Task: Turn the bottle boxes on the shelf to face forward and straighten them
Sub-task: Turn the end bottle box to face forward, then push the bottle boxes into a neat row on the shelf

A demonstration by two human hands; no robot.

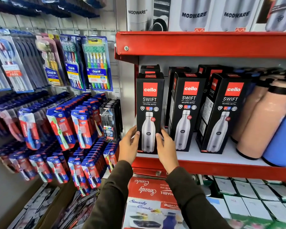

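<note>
At the shelf's left end: we are gripping the leftmost bottle box (149,111) low down, one hand on each side edge.
Left hand (128,147): we are pressing it against the box's lower left edge, fingers curled round the side and the thumb tip lying on the front face; it is partly closed around that edge.
Right hand (166,150): we are holding it against the lower right edge, thumb on the front beside the printed bottle, the other fingers reaching behind into the gap toward the next box; it too is partly closed on the box.
Box between the hands: it is standing upright on the white shelf (221,157), front face with the red cello logo turned toward us, its base sitting at the shelf's front edge.
Sleeves: we are wearing dark sleeves (186,192) that are rising from the bottom of the view.
Middle box (186,111): it is standing just right of our right hand, facing forward, leaning slightly.
Right box (221,113): it is standing further right, angled so that its left side panel is showing.
Behind: more black boxes are standing in a back row.
Far right: peach bottles (261,123) and a blue bottle (282,141) are leaning near the boxes.
Left wall: toothbrush packs (97,63) are hanging on hooks.
</note>
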